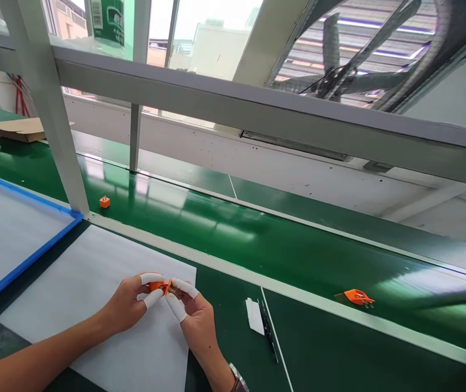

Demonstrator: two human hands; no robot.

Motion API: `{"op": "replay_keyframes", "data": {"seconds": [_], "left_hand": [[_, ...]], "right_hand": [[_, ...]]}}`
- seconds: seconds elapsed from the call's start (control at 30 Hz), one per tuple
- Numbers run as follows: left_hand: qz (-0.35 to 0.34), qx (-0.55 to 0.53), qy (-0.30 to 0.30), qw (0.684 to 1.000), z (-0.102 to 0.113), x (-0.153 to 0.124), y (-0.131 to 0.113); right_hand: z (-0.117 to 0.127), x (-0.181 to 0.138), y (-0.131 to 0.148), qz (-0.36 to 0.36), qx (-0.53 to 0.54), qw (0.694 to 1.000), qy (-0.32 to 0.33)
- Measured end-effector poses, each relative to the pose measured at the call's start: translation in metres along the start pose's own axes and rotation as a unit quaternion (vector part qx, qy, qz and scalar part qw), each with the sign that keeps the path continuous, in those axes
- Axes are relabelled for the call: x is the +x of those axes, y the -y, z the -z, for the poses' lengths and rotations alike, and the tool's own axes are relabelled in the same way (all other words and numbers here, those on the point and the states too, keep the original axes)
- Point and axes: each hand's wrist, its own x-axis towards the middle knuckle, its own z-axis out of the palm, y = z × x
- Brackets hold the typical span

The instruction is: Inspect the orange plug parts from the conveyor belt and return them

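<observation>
Over a white sheet (151, 348), both hands meet at a small orange plastic plug piece (158, 285). My left hand (129, 302) pinches its left side between thumb and fingers in white finger cots. From the other side, my right hand (194, 307), also in finger cots, grips the piece's right end, where an orange edge and a brownish part show. The fingers cover much of it, so I cannot tell whether these parts are joined. A watch (238, 377) is on my right wrist.
On the green conveyor belt (225, 218) lie an orange plug (104, 202) at left and another orange plug (357, 297) at right. A blue-rimmed tray (63, 239) sits left. Right of the sheet are a white card (255, 316) and a thin dark tool (269, 332). A metal post (59, 120) rises at left.
</observation>
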Motion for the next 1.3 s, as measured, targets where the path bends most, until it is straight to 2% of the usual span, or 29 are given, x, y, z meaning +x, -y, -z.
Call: {"op": "replay_keyframes", "data": {"seconds": [0.2,0.4,0.47,0.53,0.63,0.77,0.87,1.0,1.07,1.13,1.23,1.3], "left_hand": [[0.010,-0.003,0.001,1.000,-0.002,-0.002,0.002],[0.029,0.009,-0.039,0.999,-0.003,-0.002,0.004],[0.034,0.008,-0.040,0.999,-0.003,-0.002,0.003],[0.035,0.005,-0.036,0.999,-0.003,-0.002,0.003],[0.049,-0.017,-0.023,0.998,-0.003,-0.002,0.003],[0.072,-0.062,-0.003,0.995,-0.003,-0.002,0.005],[0.051,-0.074,0.021,0.996,-0.001,-0.002,0.004],[0.036,-0.072,0.060,0.995,0.001,-0.003,0.001],[0.044,-0.081,0.058,0.994,0.001,-0.004,0.001],[0.053,-0.099,0.051,0.992,0.000,-0.004,0.001],[0.057,-0.131,0.054,0.988,-0.002,-0.004,0.003],[0.053,-0.140,0.058,0.987,-0.003,-0.004,0.004]], "right_hand": [[-0.002,-0.002,0.008,0.071,-0.058,0.995,0.037],[-0.004,-0.003,0.005,0.068,-0.081,0.994,0.031],[-0.002,-0.003,0.004,0.115,-0.145,0.981,0.057],[0.001,-0.003,0.004,0.185,-0.214,0.955,0.093],[0.004,-0.003,0.004,0.256,-0.261,0.922,0.124],[0.005,-0.001,0.003,0.262,-0.245,0.927,0.110],[0.006,0.000,0.001,0.259,-0.237,0.931,0.098],[0.007,-0.001,0.000,0.268,-0.271,0.919,0.102],[0.007,-0.001,0.000,0.261,-0.271,0.920,0.106],[0.007,-0.001,0.001,0.223,-0.239,0.939,0.110],[0.009,0.002,0.004,0.098,-0.137,0.980,0.106],[0.011,0.004,0.006,0.000,-0.071,0.991,0.110]]}}
